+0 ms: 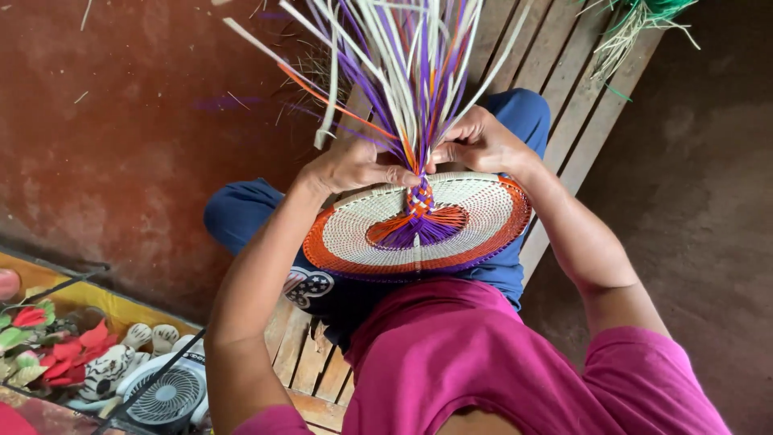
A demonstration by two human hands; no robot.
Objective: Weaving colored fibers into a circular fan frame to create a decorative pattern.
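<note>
1. The round woven straw fan (pixel 483 221), cream with orange and purple bands, rests flat on the lap for support.
2. The left hand (pixel 350 167) is closed, pinching the loose cream, purple and orange straw strands (pixel 394 64) at the braid.
3. The right hand (pixel 475 141) is likewise closed on them, keeping tension.

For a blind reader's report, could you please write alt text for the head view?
Seen from above, a seated person's left hand and right hand pinch purple, cream and orange strips at the braided centre of a half-round woven fan on their lap.

left hand (pixel 354 165), right hand (pixel 475 141), both pinching closed
</note>
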